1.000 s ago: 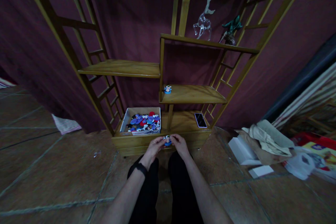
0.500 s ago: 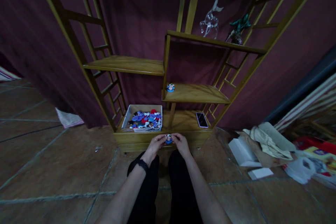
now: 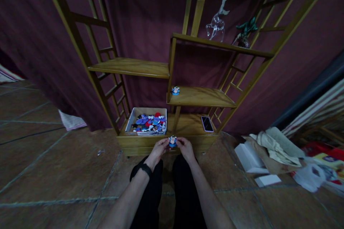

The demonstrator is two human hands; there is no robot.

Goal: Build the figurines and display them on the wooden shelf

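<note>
Compared with the frame one second ago, the wooden shelf unit (image 3: pixel 202 3) sits further right in the view, consistent with a shifted camera; both hands remain close together at nearly the same spot. Left hand (image 3: pixel 159 149), with a black wristband (image 3: pixel 146 169), has its grip clamped on one side of a small figurine (image 3: pixel 172 141). Right hand (image 3: pixel 186 147) has its grip clamped on the other side.

Location of the held figurine: between the two sets of fingertips, above the knees, seen against the front of the unit's low base (image 3: pixel 145 146). It appears upright, blue at the bottom with a pale middle and dark top; finer detail is too small to confirm.

A similar second figurine (image 3: pixel 175 91) stands at the left end of the middle shelf (image 3: pixel 206 96). On the bottom board (image 3: pixel 185 125), a cardboard box (image 3: pixel 147 110) at the left holds a loose heap of blue, red, white and black pieces (image 3: pixel 149 122). A phone (image 3: pixel 207 123) lies flat at the right, screen up. Upper shelf (image 3: pixel 223 44) carries a clear animal ornament (image 3: pixel 216 25) and, to its right, a green and brown ornament (image 3: pixel 245 32). On the tiled floor (image 3: pixel 67 175), at right: a white box (image 3: pixel 250 157), crumpled cloth (image 3: pixel 276 146) and a plastic bag (image 3: pixel 309 177).
</note>
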